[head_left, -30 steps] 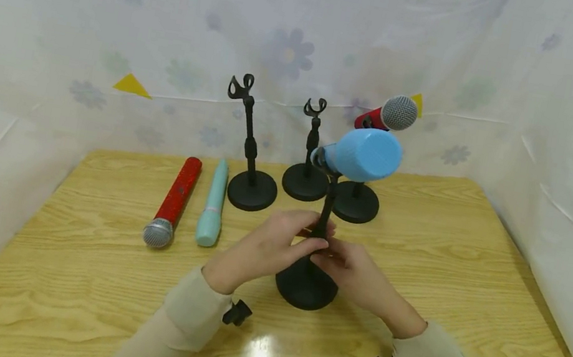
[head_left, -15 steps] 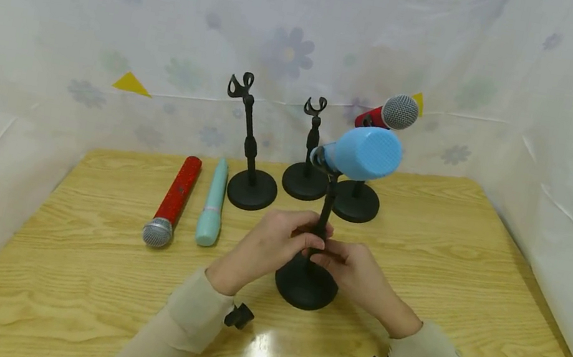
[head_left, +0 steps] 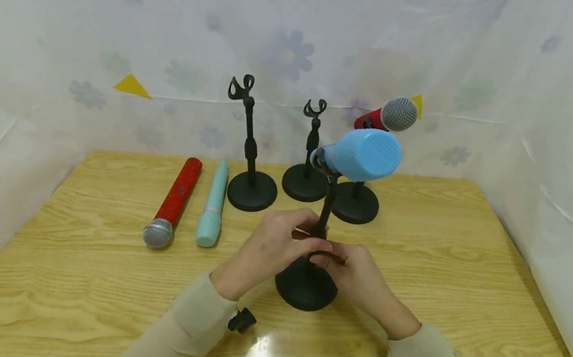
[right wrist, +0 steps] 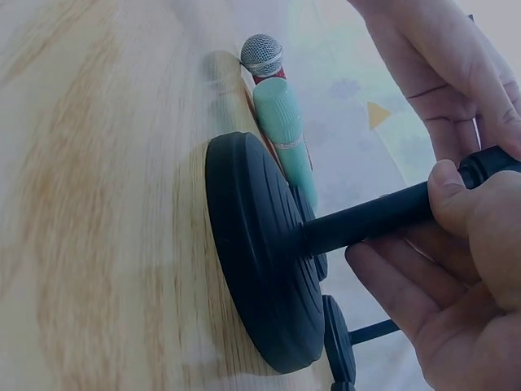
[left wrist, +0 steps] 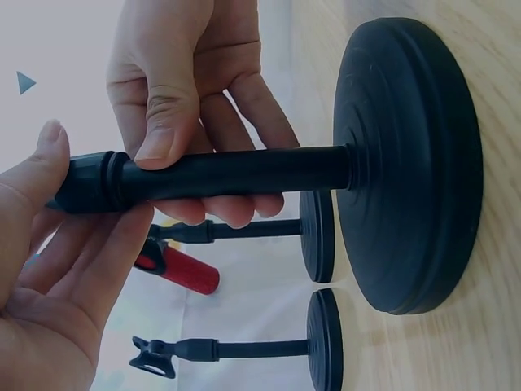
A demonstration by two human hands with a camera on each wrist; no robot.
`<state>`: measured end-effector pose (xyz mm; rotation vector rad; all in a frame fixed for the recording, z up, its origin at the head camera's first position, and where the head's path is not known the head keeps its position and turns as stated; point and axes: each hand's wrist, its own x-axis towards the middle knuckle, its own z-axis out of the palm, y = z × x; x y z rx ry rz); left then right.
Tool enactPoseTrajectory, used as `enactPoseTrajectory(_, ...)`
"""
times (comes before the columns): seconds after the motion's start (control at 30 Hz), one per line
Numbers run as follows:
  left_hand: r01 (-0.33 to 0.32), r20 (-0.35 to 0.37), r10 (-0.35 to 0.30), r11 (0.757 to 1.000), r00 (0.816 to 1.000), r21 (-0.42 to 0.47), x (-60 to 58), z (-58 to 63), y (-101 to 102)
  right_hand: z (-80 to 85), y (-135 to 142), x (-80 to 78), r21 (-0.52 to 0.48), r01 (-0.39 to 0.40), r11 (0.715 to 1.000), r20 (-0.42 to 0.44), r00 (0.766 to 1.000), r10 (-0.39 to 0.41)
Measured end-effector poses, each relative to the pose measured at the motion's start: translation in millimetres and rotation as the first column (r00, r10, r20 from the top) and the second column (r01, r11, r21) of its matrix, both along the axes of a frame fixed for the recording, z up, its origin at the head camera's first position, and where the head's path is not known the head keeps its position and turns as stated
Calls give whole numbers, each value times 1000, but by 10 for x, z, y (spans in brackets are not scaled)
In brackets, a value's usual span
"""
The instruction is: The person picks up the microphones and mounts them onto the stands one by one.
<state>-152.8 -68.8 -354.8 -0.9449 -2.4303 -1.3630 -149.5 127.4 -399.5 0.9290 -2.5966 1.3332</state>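
Atop the upright stand (head_left: 328, 201), the blue microphone (head_left: 367, 154) points near-right.

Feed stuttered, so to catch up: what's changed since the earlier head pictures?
The left hand edged slightly right and the right hand slightly left at the wrist, both still holding the front stand. Nothing was let go. The stand, blue microphone, loose red microphone and turquoise microphone stayed put.

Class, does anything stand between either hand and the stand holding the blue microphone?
Nothing visible does: on the black stand, the left hand holds the collar and the right hand grips the pole.
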Motion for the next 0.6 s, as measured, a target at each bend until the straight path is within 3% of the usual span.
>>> enactPoseTrajectory(0.27,-30,-50,26,997,998,-70,4,5,25,-28,-14,-16,2,9,1000,-30,1000,-9)
enactPoseTrajectory(0.5,134,74,-127,985,989,-105,13,57,-41,-7,-8,-11,-19,-31,999,18,999,31)
enactPoseTrajectory(0.6,164,136,-152,983,979,-79,10,67,-50,0,-8,-7,-37,-54,998,27,998,55)
